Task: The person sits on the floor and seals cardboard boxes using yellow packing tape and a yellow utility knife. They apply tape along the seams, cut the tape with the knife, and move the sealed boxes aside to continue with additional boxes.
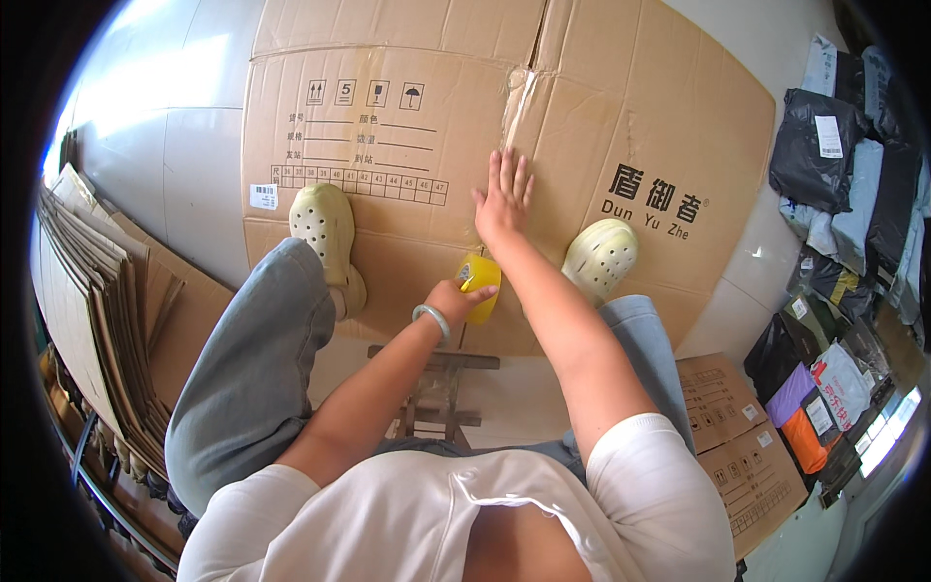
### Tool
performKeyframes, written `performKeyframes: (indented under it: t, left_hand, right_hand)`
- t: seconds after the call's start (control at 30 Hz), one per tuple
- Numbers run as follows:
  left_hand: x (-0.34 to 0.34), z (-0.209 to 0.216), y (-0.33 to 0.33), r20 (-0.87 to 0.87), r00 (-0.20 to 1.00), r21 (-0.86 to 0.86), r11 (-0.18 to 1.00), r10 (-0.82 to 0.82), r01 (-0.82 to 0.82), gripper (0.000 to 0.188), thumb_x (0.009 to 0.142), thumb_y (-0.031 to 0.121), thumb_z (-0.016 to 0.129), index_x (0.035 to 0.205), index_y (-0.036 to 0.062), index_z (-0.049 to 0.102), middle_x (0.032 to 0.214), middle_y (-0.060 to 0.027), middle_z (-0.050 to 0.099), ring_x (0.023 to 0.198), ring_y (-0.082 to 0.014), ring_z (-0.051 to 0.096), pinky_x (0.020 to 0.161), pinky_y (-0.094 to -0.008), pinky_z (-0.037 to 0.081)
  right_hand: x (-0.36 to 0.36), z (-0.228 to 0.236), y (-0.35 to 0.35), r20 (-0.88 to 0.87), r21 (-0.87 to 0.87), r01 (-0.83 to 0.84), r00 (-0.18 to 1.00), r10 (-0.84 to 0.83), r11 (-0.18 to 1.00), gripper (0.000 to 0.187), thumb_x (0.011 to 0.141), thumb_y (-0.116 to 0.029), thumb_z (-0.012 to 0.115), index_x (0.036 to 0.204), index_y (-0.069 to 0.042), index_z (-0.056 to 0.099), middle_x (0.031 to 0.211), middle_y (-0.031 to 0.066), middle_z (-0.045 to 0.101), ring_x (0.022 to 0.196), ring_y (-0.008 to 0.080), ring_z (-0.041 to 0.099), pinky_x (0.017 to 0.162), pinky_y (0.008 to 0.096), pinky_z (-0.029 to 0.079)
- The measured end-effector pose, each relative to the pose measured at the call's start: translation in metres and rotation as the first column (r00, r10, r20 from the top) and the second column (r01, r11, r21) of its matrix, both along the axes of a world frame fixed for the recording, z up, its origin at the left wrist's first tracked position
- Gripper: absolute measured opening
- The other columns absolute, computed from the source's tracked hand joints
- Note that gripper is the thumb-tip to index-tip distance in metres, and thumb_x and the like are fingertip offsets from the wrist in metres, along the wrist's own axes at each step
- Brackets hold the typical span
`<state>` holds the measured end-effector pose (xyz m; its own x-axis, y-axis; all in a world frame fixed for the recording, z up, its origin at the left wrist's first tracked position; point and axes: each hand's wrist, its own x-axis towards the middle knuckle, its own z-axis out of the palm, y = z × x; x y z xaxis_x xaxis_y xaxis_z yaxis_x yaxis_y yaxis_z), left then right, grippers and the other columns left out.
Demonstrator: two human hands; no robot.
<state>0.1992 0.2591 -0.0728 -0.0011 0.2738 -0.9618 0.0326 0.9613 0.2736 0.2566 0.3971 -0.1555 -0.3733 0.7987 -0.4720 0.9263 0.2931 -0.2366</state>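
Note:
My left hand (pixel 454 299), with a pale bangle at the wrist, grips a roll of yellow tape (pixel 482 303) low over the near edge of a flattened cardboard box (pixel 572 136). Flat on the cardboard lies my right hand (pixel 504 202), fingers stretched forward along the middle seam. A shiny strip of clear tape (pixel 519 102) shows on that seam beyond my fingertips. Whether tape runs from the roll to the seam is hard to make out. My feet, in pale yellow clogs (pixel 325 228), rest on the box on either side of my hands.
Folded cardboard sheets (pixel 87 291) stand stacked at the left. Dark, white and coloured parcel bags (pixel 819 145) pile up along the right. Printed cartons (pixel 742 446) sit at the lower right. A small wooden stool (pixel 436 388) is partly visible beneath me.

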Motion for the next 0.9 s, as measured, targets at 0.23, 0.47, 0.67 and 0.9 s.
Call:
performKeyframes:
  t: [0.23, 0.47, 0.67, 0.9]
  left_hand:
    - [0.0, -0.01, -0.009, -0.004, 0.998, 0.006, 0.998, -0.064, 0.064, 0.064, 0.069, 0.058, 0.075, 0.095, -0.0001, 0.068, 0.075, -0.0076, 0.066, 0.062, -0.0145, 0.061, 0.055, -0.0293, 0.049]
    - [0.0, -0.008, -0.01, 0.004, 0.998, 0.01, 0.998, -0.064, 0.064, 0.067, 0.068, 0.062, 0.072, 0.096, 0.0015, 0.068, 0.075, -0.0075, 0.066, 0.061, -0.0156, 0.061, 0.052, -0.0293, 0.049]
    - [-0.003, -0.005, -0.006, -0.002, 0.995, 0.006, 0.995, -0.104, 0.104, 0.072, 0.068, 0.064, 0.071, 0.098, -0.0008, 0.066, 0.078, -0.0097, 0.066, 0.06, -0.0176, 0.061, 0.051, -0.0288, 0.049]
    - [0.008, -0.018, -0.041, -0.4, 0.91, 0.172, 0.966, -0.112, 0.195, 0.073, 0.076, 0.056, 0.066, 0.119, -0.0025, 0.053, 0.095, -0.0177, 0.065, 0.068, -0.0222, 0.064, 0.058, -0.0321, 0.052]
  right_hand:
    - [0.039, 0.017, -0.048, 0.072, -0.229, -0.083, 0.992, 0.102, 0.97, 0.063, 0.093, -0.028, 0.047, 0.148, -0.022, 0.018, 0.156, 0.0017, 0.002, 0.143, 0.0272, 0.004, 0.115, 0.0445, 0.006]
    - [0.036, 0.027, -0.051, 0.152, -0.342, -0.084, 0.978, 0.143, 0.936, 0.051, 0.095, -0.03, 0.044, 0.144, -0.021, 0.032, 0.156, -0.0019, 0.004, 0.144, 0.0255, 0.002, 0.115, 0.045, 0.001]
    - [0.036, 0.034, -0.039, 0.174, -0.339, -0.126, 0.966, 0.193, 0.932, 0.05, 0.096, -0.034, 0.043, 0.144, -0.027, 0.032, 0.156, -0.0021, 0.005, 0.143, 0.0275, -0.001, 0.114, 0.0484, -0.001]
    - [0.06, 0.072, -0.042, -0.006, -0.086, 0.292, 0.956, -0.294, 0.953, 0.055, 0.09, -0.029, 0.053, 0.141, -0.016, 0.035, 0.15, 0.0131, 0.024, 0.137, 0.0332, 0.026, 0.11, 0.0516, 0.022]
